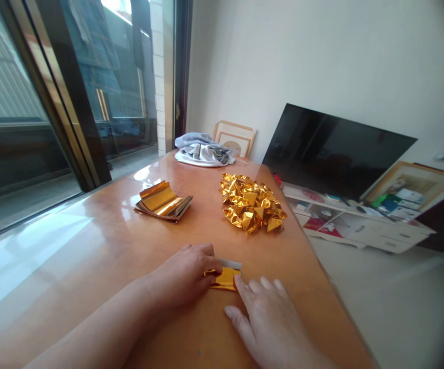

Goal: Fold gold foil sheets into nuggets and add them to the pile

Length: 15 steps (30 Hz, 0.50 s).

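Note:
A small sheet of gold foil paper (pixel 227 278), partly folded with a pale strip along its far edge, lies on the table in front of me. My left hand (pixel 191 269) has its fingers curled over the left end of the sheet, thumb on the near side. At the right edge, the index fingertip of my right hand (pixel 268 318) touches the paper. The thumb and other fingers of that hand are spread. Farther off on the left sits a stack of gold foil sheets (pixel 164 201). A heap of folded gold foil pieces (pixel 250 202) lies to its right.
The glossy wooden table (pixel 110 246) has its right edge beside my right hand. Folded cloths (pixel 202 148) lie at its far end, near leaning frames (pixel 235 137). A glass sliding door stands left; a television (pixel 337 148) and white cabinet (pixel 360 225) stand right.

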{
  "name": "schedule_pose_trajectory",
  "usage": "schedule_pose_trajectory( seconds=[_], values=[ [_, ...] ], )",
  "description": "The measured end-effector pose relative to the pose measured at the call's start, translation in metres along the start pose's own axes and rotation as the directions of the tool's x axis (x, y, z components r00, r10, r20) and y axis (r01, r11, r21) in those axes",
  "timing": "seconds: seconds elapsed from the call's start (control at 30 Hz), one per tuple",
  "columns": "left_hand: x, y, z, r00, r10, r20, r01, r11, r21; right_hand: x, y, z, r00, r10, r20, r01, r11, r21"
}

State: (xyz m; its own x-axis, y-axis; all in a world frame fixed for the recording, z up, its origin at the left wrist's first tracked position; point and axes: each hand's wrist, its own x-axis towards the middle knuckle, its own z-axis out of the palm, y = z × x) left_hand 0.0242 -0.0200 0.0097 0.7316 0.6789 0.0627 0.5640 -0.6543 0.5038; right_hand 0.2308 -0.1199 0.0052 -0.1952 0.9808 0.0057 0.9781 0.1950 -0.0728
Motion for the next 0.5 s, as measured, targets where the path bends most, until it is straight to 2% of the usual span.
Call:
schedule_pose_trajectory(
  seconds=[0.23, 0.37, 0.5],
  values=[
    [-0.004, 0.002, -0.003, 1.000, 0.025, -0.002, -0.024, 0.996, 0.084, 0.003, -0.003, -0.002, 0.999, 0.008, 0.049, -0.006, 1.000, -0.031],
    [-0.006, 0.002, -0.002, 1.000, 0.009, 0.015, -0.011, 0.994, 0.108, 0.002, 0.003, 0.001, 0.999, -0.033, -0.042, 0.031, 0.998, -0.047],
    [-0.006, 0.001, -0.002, 1.000, -0.008, 0.029, 0.004, 0.993, 0.119, 0.005, 0.011, 0.001, 0.981, -0.065, -0.181, 0.059, 0.998, -0.034]
  ],
)
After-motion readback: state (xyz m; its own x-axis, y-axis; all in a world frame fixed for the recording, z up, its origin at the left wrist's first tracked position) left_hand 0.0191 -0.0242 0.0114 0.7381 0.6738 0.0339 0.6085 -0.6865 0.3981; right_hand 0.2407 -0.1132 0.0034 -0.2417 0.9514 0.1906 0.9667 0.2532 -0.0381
